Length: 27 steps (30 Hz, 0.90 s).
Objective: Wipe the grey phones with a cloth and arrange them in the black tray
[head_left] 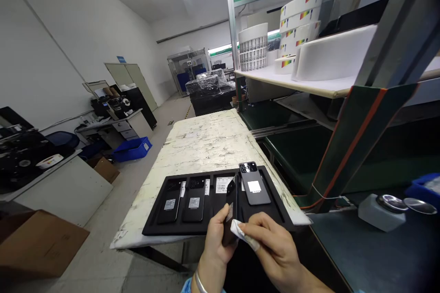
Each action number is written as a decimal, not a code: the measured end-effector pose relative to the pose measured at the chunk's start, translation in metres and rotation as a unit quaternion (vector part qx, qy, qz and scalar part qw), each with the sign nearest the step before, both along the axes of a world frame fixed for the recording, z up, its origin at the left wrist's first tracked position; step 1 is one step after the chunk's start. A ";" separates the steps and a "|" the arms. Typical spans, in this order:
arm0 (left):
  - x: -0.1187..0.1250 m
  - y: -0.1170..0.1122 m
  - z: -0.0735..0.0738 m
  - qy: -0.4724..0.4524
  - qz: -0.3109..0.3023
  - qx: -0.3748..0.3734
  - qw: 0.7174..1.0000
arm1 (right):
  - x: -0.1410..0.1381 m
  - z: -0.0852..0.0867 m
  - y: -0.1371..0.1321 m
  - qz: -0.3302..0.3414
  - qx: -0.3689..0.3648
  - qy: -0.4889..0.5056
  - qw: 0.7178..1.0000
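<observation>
Smartphone (234, 198) in hand stands steeply tilted above the front of the black tray (147, 226), its narrow edge turned to the wearer. The left hand (216, 238) grips its lower end, thumb on one face, probably to steady it and leave the near edge exposed. The right hand (275, 242) pinches a folded white wipe (240, 231) between thumb and fingers, against or just beside that edge; the fold likely gives a small, firm corner. Two dark smartphones (184, 203) lie camera end away in separate recesses at the tray's left, which presumably keep them from rubbing together. A grey smartphone (256, 187) rests slightly askew at the right, back up, so its white sticker shows.

Hidden are the held phone's far face, most left-hand fingertips and part of a printed label (223, 184) behind it. Label print is too small to read, and the right forearm leaves the frame.
</observation>
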State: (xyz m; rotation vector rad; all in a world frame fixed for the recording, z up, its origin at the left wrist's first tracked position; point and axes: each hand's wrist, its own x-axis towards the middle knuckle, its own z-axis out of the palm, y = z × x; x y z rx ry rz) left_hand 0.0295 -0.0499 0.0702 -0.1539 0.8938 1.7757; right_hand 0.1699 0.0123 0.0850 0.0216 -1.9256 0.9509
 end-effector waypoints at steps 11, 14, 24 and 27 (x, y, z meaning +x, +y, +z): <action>0.021 0.019 0.021 -0.074 0.101 -0.019 0.992 | -0.012 -0.022 0.011 -0.152 0.236 0.065 0.958; 0.022 0.020 0.021 -0.081 0.126 -0.023 0.988 | -0.014 -0.022 0.010 -0.143 0.241 0.064 0.958; 0.033 0.028 0.039 -0.093 0.145 0.005 0.985 | -0.010 -0.007 0.025 -0.177 0.195 0.063 0.962; 0.033 0.028 0.038 -0.093 0.147 0.005 0.985 | -0.010 -0.010 0.024 -0.176 0.197 0.064 0.962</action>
